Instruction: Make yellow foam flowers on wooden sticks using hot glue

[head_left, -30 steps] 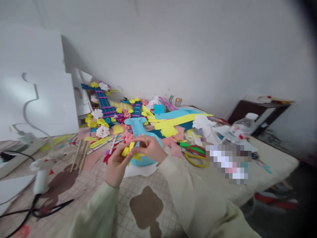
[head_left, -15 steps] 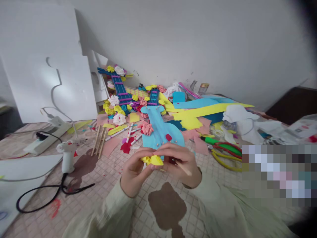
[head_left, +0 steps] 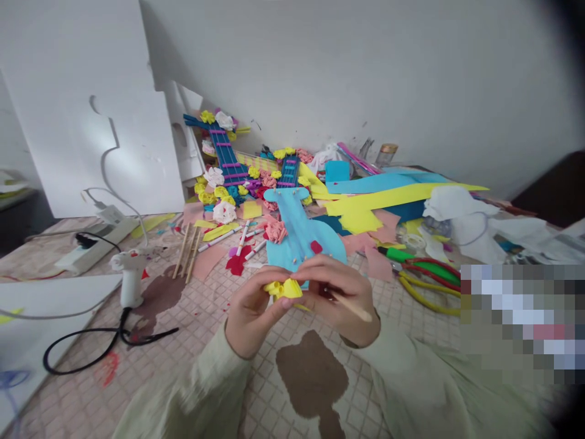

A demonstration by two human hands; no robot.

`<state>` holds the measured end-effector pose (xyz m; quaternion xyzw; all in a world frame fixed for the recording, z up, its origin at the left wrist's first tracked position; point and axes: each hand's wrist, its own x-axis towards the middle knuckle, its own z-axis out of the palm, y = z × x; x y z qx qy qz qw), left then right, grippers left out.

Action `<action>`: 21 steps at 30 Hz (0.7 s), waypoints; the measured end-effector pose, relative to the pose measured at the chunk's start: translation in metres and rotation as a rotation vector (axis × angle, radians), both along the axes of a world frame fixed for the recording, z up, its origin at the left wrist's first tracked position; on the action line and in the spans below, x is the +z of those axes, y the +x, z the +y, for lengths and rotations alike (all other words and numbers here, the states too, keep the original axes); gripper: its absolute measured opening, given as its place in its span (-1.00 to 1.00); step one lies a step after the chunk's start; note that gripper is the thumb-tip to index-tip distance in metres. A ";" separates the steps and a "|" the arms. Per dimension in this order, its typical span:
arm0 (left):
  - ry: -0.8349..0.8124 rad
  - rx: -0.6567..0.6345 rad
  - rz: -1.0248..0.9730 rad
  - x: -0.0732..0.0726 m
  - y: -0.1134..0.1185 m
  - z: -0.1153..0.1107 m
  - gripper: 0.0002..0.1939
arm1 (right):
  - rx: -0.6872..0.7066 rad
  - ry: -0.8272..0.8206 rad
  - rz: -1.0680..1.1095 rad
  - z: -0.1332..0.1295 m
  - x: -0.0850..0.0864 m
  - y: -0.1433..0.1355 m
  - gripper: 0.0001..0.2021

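A small bunched piece of yellow crepe paper (head_left: 287,289) is held between both hands, above the near side of the table. My left hand (head_left: 253,314) is closed on its left end, thumb in front and fingers behind. My right hand (head_left: 340,299) pinches its right side and also keeps a thin wooden stick (head_left: 350,306) tucked in the fingers, slanting down to the right. Just beyond the hands lies a light blue guitar-shaped cutout (head_left: 297,228) with small pegs and a red patch. A pink paper flower (head_left: 275,231) rests at its left edge.
At left stand a white glue gun (head_left: 131,286) with a looped black cable and a power strip (head_left: 94,247). Wooden sticks (head_left: 186,253) and markers (head_left: 244,238) lie nearby. Paper flowers (head_left: 223,211) and yellow strips (head_left: 406,198) crowd the back; scissors (head_left: 425,271) lie right.
The whole view has shifted slightly, with the table things appearing a little further right and higher. Both hands keep their grip on the yellow crepe paper, which has turned slightly.
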<state>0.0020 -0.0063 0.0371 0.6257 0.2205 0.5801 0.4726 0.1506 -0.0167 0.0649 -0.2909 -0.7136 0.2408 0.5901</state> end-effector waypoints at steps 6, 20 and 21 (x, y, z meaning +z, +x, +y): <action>0.028 0.005 0.023 -0.005 -0.001 0.002 -0.77 | -0.066 -0.006 -0.018 -0.001 0.001 0.000 -0.87; 0.041 0.060 -0.201 0.013 -0.019 0.010 -0.73 | -0.183 0.190 -0.275 0.008 -0.008 0.002 -0.96; 0.062 0.029 -0.147 0.013 -0.021 0.009 -0.70 | -0.186 0.201 -0.300 0.008 -0.009 0.002 -0.96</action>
